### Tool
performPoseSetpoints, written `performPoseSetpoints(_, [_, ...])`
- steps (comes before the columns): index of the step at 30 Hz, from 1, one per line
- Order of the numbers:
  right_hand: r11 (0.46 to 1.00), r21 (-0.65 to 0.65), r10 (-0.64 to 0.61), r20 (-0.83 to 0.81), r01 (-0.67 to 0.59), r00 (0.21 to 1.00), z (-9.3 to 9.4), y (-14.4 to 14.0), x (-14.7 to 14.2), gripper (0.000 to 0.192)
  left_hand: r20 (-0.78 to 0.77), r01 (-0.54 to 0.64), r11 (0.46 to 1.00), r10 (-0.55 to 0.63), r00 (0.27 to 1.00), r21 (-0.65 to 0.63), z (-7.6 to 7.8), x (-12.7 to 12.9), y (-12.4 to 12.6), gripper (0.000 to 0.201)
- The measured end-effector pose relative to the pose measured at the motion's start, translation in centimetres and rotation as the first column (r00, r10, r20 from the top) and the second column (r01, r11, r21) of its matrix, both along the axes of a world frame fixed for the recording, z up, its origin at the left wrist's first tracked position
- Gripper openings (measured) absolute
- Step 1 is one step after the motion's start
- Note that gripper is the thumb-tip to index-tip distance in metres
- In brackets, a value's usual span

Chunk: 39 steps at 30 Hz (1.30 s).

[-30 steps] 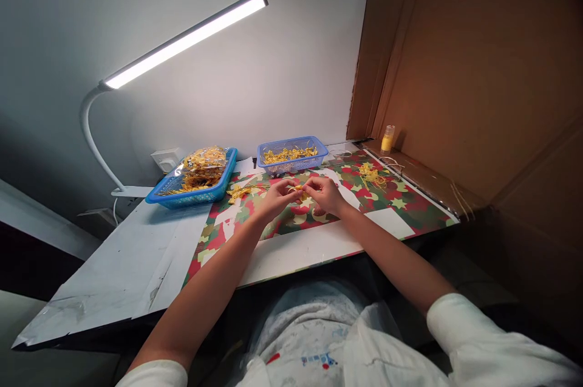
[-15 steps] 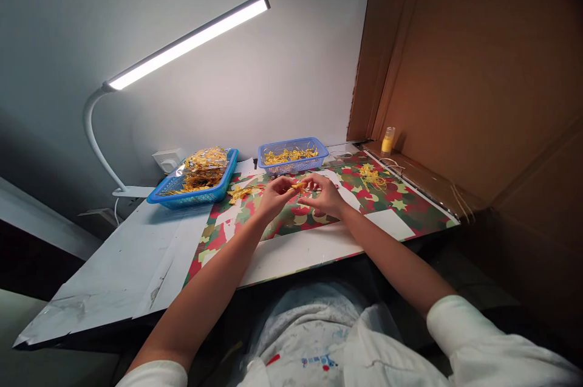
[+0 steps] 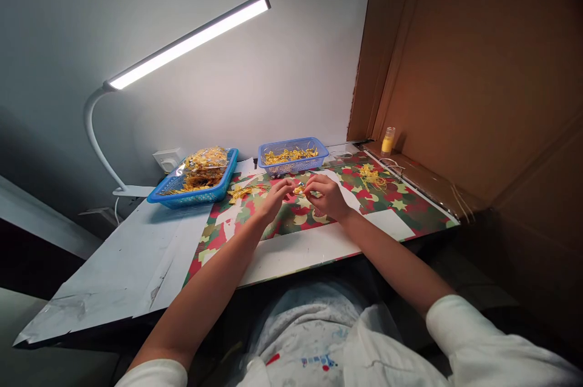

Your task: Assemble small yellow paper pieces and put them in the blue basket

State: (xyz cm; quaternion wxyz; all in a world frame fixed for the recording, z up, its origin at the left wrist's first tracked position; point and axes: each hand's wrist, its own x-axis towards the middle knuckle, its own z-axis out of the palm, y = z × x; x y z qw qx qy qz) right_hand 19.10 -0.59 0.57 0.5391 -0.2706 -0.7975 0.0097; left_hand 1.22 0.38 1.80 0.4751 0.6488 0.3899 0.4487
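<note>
Both hands meet over the patterned mat, pinching a small yellow piece.
Left hand [image 3: 273, 200] and right hand [image 3: 327, 195] reach forward with forearms angled inward, fingers closed together on the yellow piece [image 3: 299, 190] held just above the mat [image 3: 396, 208] at mid table [image 3: 118, 265]. Two blue baskets [image 3: 291, 157] sit behind; a cardboard wall [image 3: 455, 83] bounds the right, bare tabletop lies open left.

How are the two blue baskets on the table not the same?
The left basket is a deeper blue and looks bigger; the right basket is paler and smaller. The left basket holds a clear bag of yellow pieces; the right basket holds only loose ones. Both are meshed plastic with yellow bits inside.
</note>
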Motion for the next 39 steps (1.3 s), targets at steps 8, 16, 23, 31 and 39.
performPoseSetpoints(8, [0.998,0.000,-0.061,0.077,0.061,0.995,-0.6,0.4,0.0,0.019,-0.133,0.136,0.990,-0.139,0.981,-0.031,-0.4,-0.2,0.1,0.033])
performPoseSetpoints(16, [0.983,-0.177,0.041,-0.056,-0.051,0.998,0.6,-0.6,0.0,0.021,-0.125,0.119,0.988,-0.107,0.986,0.094,-0.6,-0.6,0.5,0.038])
performPoseSetpoints(23, [0.981,-0.187,0.041,-0.094,-0.058,0.995,0.4,-0.1,-0.2,0.004,-0.158,0.132,0.986,-0.114,0.981,0.106,-0.6,-0.6,0.6,0.036])
performPoseSetpoints(31, [0.969,-0.241,0.036,-0.104,-0.061,0.994,0.5,-0.1,0.0,0.007,-0.146,0.176,0.981,-0.163,0.976,0.076,0.3,-0.8,0.1,0.035])
performPoseSetpoints(39, [0.937,-0.347,-0.015,-0.156,-0.040,0.988,0.7,0.0,0.1,0.011,-0.115,0.193,0.981,-0.190,0.975,0.012,0.7,-0.6,-0.1,0.026])
